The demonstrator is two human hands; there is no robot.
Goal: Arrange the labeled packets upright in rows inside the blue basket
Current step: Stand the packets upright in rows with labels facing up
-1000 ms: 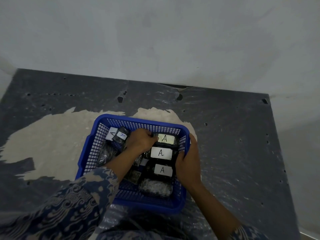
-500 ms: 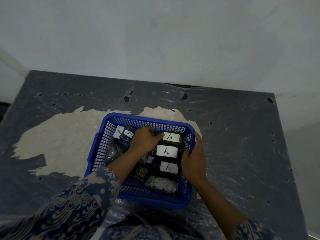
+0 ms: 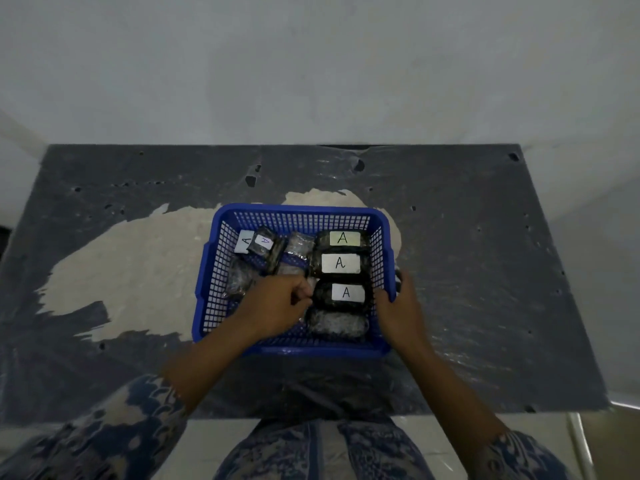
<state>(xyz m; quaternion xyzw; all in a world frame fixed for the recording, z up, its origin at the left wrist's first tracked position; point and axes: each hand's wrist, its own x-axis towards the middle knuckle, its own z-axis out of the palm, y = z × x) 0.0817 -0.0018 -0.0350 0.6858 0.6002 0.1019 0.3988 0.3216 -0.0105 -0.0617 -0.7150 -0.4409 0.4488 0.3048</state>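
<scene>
The blue basket (image 3: 207, 271) sits at the middle of the bench (image 3: 485, 271), over a worn pale patch. Inside, along its 3 o'clock side, three packets stand in a row with their "A" labels up (image 3: 341, 263), and a fourth packet (image 3: 337, 322) at the 6 o'clock end shows no label. Toward 10 o'clock the other packets (image 3: 263, 245) lie tilted and jumbled, two labels showing askew.

The left hand (image 3: 277, 306) is down in the basket's middle, fingers curled inward just beside the nearest labeled packet; whether they pinch anything I cannot tell. The right hand (image 3: 401, 306) grips the basket's 3 o'clock rim, fingers hooked over the wall.

The risk, as I judge it, is the standing row: a knuckle nudging the nearest packet could tip it onto its neighbours. Pulling one packet from the loose pile may drag others flat, since the wrappers look slippery. If the right hand slackens, the light basket could slide on the bench.
</scene>
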